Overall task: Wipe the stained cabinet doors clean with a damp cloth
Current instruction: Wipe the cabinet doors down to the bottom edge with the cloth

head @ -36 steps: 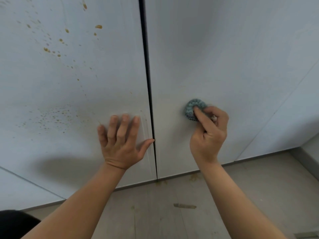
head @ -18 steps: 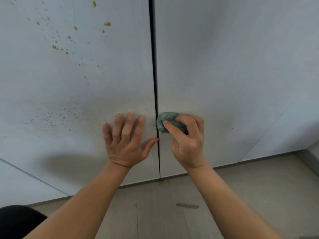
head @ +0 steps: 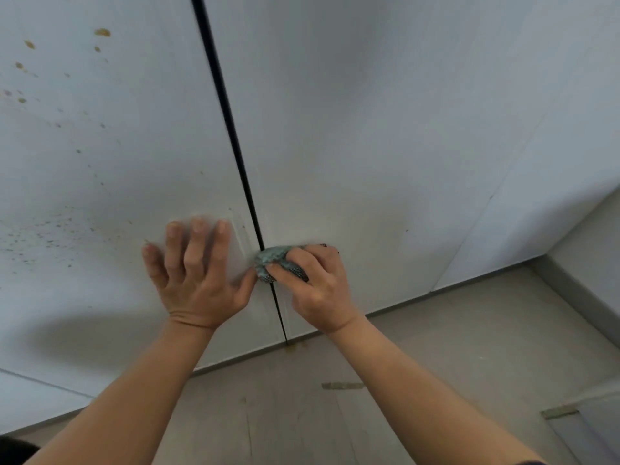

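Note:
Two white cabinet doors fill the view, split by a dark vertical gap. The left door (head: 110, 156) carries brown splatter stains at its upper left and a band of fine specks at mid-left. The right door (head: 385, 146) looks plain. My left hand (head: 194, 273) lies flat on the left door, fingers spread, beside the gap. My right hand (head: 318, 290) grips a bunched teal cloth (head: 273, 260) and presses it on the gap low between the doors, touching my left thumb.
Below the doors runs a beige floor (head: 436, 364) with a few brown drips at the foot of the gap and strips of tape. A further white panel (head: 536, 203) stands to the right, with a wall corner beyond it.
My right hand slid the cloth left and down across the right door to the gap. My left hand stayed flat on the left door. The view shifted slightly right.

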